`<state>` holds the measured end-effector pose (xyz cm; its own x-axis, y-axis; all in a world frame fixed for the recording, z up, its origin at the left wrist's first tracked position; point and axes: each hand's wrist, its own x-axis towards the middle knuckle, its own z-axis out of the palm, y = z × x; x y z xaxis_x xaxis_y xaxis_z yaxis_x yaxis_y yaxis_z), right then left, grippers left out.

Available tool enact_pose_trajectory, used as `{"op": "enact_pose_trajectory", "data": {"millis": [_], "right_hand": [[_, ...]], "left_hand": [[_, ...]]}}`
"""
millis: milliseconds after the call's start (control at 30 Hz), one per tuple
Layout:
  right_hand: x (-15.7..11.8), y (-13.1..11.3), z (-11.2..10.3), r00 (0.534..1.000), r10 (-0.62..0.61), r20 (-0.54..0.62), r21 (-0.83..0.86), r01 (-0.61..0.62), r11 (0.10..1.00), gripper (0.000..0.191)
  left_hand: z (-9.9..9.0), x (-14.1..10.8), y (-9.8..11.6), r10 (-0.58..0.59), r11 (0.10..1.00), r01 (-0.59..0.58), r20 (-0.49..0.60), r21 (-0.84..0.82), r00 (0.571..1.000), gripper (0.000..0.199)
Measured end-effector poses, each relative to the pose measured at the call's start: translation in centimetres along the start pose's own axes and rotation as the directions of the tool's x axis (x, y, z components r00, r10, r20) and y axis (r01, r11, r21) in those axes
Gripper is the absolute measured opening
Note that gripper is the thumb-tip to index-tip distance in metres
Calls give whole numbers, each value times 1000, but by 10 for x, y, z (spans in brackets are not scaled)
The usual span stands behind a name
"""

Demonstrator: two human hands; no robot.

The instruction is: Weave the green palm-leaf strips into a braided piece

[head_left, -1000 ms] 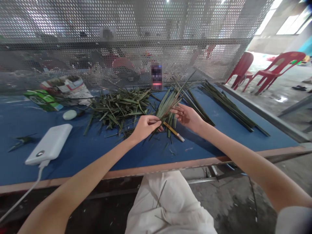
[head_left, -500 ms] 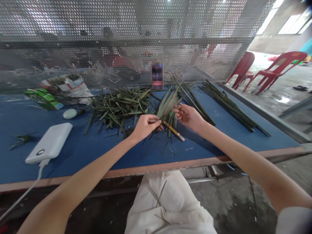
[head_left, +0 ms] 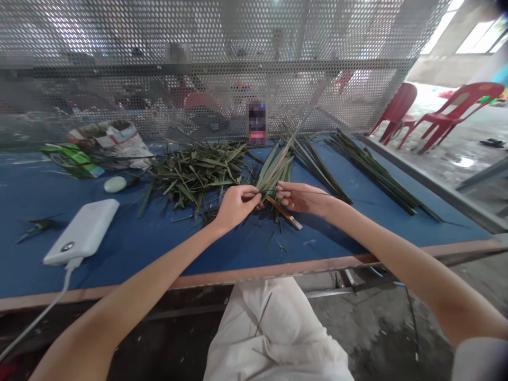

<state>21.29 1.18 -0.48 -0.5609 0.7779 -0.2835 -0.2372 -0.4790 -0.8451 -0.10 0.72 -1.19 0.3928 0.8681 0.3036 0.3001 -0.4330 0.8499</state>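
My left hand is closed, thumb against fingers, on a thin green leaf strip at the middle of the blue table. To its right, my right hand pinches the same strip, whose thin tail seems to run back over the wrist. Long flat leaves fan out on the table just behind both hands. Below and between the hands lies a yellow box cutter. The fingertips partly hide the strip's ends, so its exact hold is hard to see.
A heap of cut leaf pieces lies left of centre. Leaf bundles lie at right. A white power bank with cable, a pale green oval object, a green packet and a paper bag are at left. A perforated metal screen stands behind.
My right hand has come down and slightly left, closer to my left hand. The strip now lies nearly level between them. My left hand has stayed almost in place.
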Motion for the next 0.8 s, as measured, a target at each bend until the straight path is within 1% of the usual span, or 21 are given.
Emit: {"op": "enact_pose_trajectory", "data": {"millis": [100,300,433,600,700,800], "right_hand": [[-1,1,2,999,2,54,-52,0,999,28],[-3,2,8,992,-16,122,-95,28,995,36],[-7,0,9,986,-69,153,-47,77,996,41],[-9,-2,12,976,-190,108,11,190,982,29],[-6,-1,11,970,-232,76,0,232,973,24],[-2,2,8,965,-263,13,-41,263,964,12]], "left_hand": [[-1,1,-1,-7,1000,7,-20,-4,1000,20],[-2,1,2,-13,1000,13,-35,0,999,20],[-3,1,2,-18,1000,18,-37,5,999,20],[0,0,1,-20,999,20,1,-38,1000,22],[4,-2,4,-45,995,51,68,-87,997,21],[7,-4,8,-63,991,76,115,-113,991,21]]}}
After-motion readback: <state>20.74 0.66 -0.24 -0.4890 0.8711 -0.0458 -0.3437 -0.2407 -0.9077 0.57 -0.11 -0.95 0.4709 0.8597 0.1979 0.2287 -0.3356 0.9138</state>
